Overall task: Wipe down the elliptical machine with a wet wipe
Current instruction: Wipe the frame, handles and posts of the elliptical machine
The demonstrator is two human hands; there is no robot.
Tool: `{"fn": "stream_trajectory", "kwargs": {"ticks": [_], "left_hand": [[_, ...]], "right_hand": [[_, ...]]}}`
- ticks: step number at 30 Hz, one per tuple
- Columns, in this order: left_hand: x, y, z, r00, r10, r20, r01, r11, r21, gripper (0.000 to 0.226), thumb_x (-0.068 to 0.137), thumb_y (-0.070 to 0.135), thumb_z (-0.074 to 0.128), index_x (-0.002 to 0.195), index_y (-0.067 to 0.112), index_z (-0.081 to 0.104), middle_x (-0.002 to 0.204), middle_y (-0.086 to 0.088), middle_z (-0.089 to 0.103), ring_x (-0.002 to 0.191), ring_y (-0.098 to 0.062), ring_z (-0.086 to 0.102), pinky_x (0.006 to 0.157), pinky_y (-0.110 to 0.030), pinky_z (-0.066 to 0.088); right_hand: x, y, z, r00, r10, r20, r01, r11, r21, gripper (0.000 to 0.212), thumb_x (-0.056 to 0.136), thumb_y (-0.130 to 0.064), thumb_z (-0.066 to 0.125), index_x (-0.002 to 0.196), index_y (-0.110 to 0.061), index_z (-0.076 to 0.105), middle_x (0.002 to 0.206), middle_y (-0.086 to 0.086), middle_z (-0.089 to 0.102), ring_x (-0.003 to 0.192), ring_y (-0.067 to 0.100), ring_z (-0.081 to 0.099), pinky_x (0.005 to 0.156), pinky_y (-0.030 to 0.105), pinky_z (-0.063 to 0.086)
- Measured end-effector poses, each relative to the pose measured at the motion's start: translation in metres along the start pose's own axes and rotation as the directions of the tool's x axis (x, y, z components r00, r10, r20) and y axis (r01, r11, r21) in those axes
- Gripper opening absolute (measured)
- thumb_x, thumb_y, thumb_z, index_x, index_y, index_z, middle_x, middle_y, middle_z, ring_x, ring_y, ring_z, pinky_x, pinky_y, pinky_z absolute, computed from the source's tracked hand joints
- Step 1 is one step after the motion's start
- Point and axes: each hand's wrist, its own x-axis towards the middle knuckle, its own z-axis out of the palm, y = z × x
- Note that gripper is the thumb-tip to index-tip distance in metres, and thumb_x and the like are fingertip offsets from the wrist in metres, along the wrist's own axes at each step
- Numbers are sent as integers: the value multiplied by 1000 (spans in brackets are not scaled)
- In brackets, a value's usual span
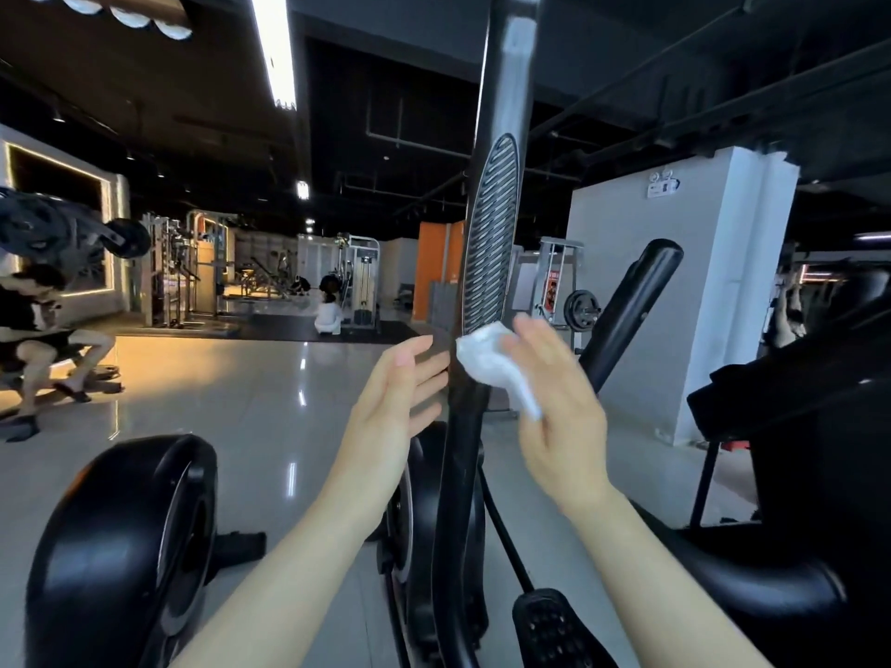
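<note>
Right hand gripping wet wipe against elliptical upright, left hand flat, fingers straight, no readable writing

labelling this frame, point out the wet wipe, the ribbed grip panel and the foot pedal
wet wipe point(487, 359), head view, on its bunched white middle
ribbed grip panel point(489, 233), head view, on its grooved centre
foot pedal point(549, 629), head view, on its studded top

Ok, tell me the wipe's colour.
White. The wipe, held in the right hand, shows clearly in the head view.
</note>
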Motion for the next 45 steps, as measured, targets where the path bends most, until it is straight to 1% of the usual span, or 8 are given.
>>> {"fn": "stream_trajectory", "kwargs": {"ticks": [4,9,16,23,29,33,38,45], "left_hand": [[5,4,-4,999,6,33,-7,1000,29,55,86,59,27,129,33,51,123,11,66,111,2,62,98,-22,47],[11,10,-1,999,38,-37,-37,999,40,59,84,61,27,124,31,56,108,8,72,100,-2,68,92,-21,50],[10,7,-8,987,4,-159,-11,999,-41,31,102,39,30,114,31,57,108,6,68,97,-9,67,79,-16,53],[11,12,-8,977,106,-183,-97,994,57,30,102,41,28,110,40,56,114,16,64,104,5,60,93,-22,47],[18,19,-7,962,182,-205,-170,982,77,30,95,60,30,107,50,56,110,31,62,106,10,57,103,-35,45],[28,33,-1,961,219,-166,-212,975,58,14,99,40,49,109,45,56,111,28,62,106,13,55,100,-24,44],[42,73,15,929,358,-98,-356,934,31,29,93,25,63,120,31,56,116,21,61,107,5,59,84,-11,46],[38,88,22,940,339,-35,-339,941,1,40,77,27,81,111,34,63,107,26,64,103,7,59,85,-18,50]], "right_hand": [[21,-11,-15,861,432,-268,-349,886,306,33,99,-9,46,119,-32,60,121,-19,60,118,-2,54,106,31,42],[83,-17,-21,874,23,-486,-9,999,32,31,88,11,47,110,1,66,118,16,64,114,29,58,97,50,47],[9,-8,-2,731,-503,462,616,777,-128,31,90,0,42,99,-2,71,108,10,69,111,26,56,119,35,22],[69,4,-21,405,-642,651,838,545,15,21,93,-1,54,106,-5,69,117,10,67,119,24,57,111,39,37],[189,-4,-44,511,-587,628,854,431,-292,32,92,2,38,93,-2,70,99,12,69,110,30,61,118,33,23],[232,-12,-56,621,-598,507,781,413,-469,29,93,1,43,82,-5,70,93,10,69,105,31,63,110,30,31],[198,-37,-60,910,-221,351,301,934,-193,18,82,-7,56,82,-14,72,80,-2,69,76,12,58,70,34,46],[183,-68,-70,806,309,505,-476,845,244,39,82,-36,72,65,-5,54,53,2,50,47,13,47,47,21,39]]}}
